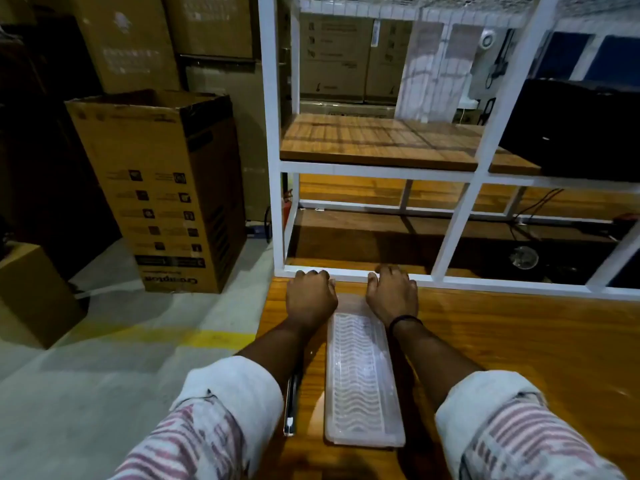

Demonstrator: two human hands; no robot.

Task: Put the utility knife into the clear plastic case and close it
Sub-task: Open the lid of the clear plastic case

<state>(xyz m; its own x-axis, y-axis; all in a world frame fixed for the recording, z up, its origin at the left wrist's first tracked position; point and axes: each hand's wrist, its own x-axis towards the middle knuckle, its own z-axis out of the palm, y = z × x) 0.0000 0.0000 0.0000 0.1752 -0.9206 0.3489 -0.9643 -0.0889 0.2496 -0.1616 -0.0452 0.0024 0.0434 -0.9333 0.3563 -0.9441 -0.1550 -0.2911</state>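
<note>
Both hands, left hand [310, 296] and right hand [393, 295], curl over the clear plastic case's [363, 382] far end, fingers bent. Nearby cardboard box [166, 188] reads "Crompton", upside down.

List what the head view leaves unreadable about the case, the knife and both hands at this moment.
- Clear plastic case: far end covered by left hand and right hand; lid state unclear.
- Fingertips curl out of sight; grip unknowable.
- Utility knife: mostly under the left forearm; blade hidden.
- Carton print: too blurred.
</note>
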